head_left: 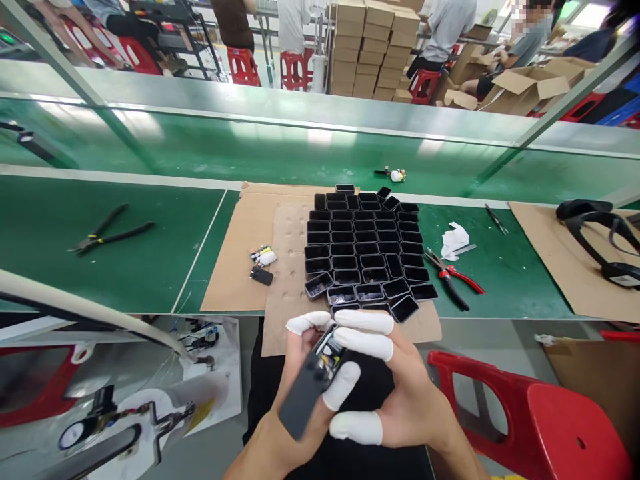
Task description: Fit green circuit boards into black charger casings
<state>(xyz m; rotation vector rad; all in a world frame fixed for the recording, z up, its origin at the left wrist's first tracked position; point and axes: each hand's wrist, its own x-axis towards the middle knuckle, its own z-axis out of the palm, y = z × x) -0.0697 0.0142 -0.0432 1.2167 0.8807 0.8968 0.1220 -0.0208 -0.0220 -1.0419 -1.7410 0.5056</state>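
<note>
Left hand [291, 357] and right hand [407, 400] together clasp a grey housing [300, 401]

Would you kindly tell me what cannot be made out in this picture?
Head view:
Inside of the grey case: mostly covered by fingers of the left hand and right hand.
Small parts on the cardboard: too small to identify.
Object on the belt: too small.
Gauge: reading blurred.
</note>
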